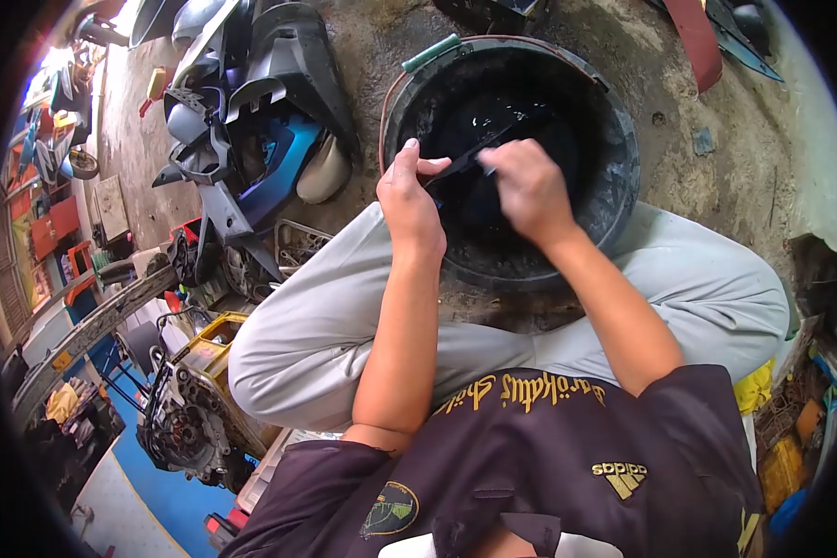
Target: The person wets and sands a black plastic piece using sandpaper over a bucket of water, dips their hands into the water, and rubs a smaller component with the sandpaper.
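Note:
A large black bucket (626,177) with dark liquid in it stands between my bent legs. Over its opening I hold a long, dark, thin part (465,160), which slants up to the right. My left hand (411,200) is closed on the near end of this part, thumb up, at the bucket's left side. My right hand (530,191) is above the bucket, fingers curled and pressed together close to the part. It is smeared by motion, and what its fingers grip is too small and blurred to name.
Black and blue motorcycle body panels (288,153) lie on the concrete floor at the left. An engine part (191,423) sits by a yellow crate (216,339) at the lower left. A red strip (696,42) lies at the upper right, near a white wall (823,139).

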A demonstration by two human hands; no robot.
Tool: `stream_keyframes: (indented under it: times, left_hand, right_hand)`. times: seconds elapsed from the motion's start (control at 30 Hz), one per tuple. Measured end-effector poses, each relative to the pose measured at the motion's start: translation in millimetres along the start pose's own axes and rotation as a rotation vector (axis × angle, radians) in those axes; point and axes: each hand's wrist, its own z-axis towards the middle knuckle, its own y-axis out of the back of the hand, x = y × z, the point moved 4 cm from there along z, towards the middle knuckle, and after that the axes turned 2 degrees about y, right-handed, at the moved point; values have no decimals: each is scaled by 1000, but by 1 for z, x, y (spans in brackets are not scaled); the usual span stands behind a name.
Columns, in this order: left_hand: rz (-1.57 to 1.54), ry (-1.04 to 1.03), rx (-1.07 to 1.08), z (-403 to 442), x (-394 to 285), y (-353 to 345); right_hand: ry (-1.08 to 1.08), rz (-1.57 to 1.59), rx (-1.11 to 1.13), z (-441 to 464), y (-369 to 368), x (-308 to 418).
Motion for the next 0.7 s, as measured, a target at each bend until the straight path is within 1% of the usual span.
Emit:
stream_keyframes:
  times: [0.07,0.1,0.13,0.2,0.27,0.3,0.33,0.4,0.47,0.5,0.6,0.67,0.7]
  left_hand:
    - [-32,31,42,5,2,1]
    - [-45,56,56,3,5,4]
    - [-50,58,40,2,8,5]
    - [-56,49,11,5,9,4]
    - [-47,23,37,7,4,2]
    - [-39,22,42,3,5,4]
    - [-32,27,25,1,6,4]
    - [-18,21,-1,2,4,1]
    - [-38,51,31,5,5,3]
    - [-47,72,40,4,8,6]
    - [-36,58,8,5,9,2]
    - [-62,53,29,8,7,4]
    - [-71,61,35,5,9,6]
  right_hand:
    - [43,109,-30,1,-2,36]
    - [91,76,-45,1,2,27]
    - [48,-17,-25,2,5,13]
    - [13,-82,31,3,5,5]
    - [79,79,-41,3,-1,41]
    - [112,65,-36,0,1,28]
    - [51,-38,-23,2,3,11]
    - [13,-99,46,3,2,2]
    - [61,54,-52,1,-3,32]
    - [92,24,-23,1,0,24]
    - [-28,-132,33,4,4,-3]
    - [57,-13,3,1,-4,36]
    - [80,-3,-5,1,-3,34]
